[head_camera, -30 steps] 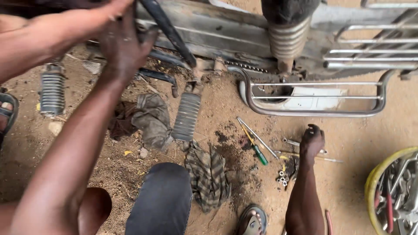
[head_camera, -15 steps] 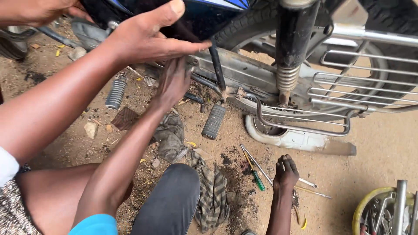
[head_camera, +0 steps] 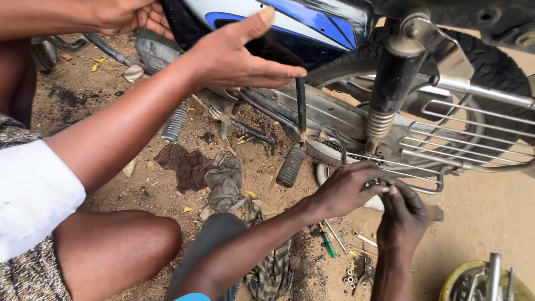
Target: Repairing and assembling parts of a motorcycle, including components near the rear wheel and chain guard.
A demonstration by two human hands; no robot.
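A blue and white motorcycle [head_camera: 312, 22] stands over sandy ground. Its chrome side guard [head_camera: 446, 161] runs beside the rear wheel [head_camera: 490, 67] and the shock spring [head_camera: 379, 122]. My left hand [head_camera: 343, 189] reaches up from the bottom, fingers curled over the guard's lower rail. My right hand [head_camera: 402, 214] meets it from below, fingertips pressed to the same spot; what they pinch is hidden. A co-worker's hand [head_camera: 239, 56] with a white sleeve lies flat against the bike's side above the black kick lever [head_camera: 301, 106]. Another of that person's hands [head_camera: 125, 14] is at the top left.
A ribbed footpeg [head_camera: 291, 166] hangs low, with another footpeg [head_camera: 174, 124] further left. Dirty rags [head_camera: 220, 178] lie on oily sand. A green-handled screwdriver [head_camera: 329, 245], nuts [head_camera: 351, 276] and small tools lie by my right wrist. A yellow bowl of parts [head_camera: 479, 281] sits at the bottom right.
My left hand came down from the bike's frame to the chrome guard. My right hand rose off the ground tools to meet it. The view tilted up toward the bike.
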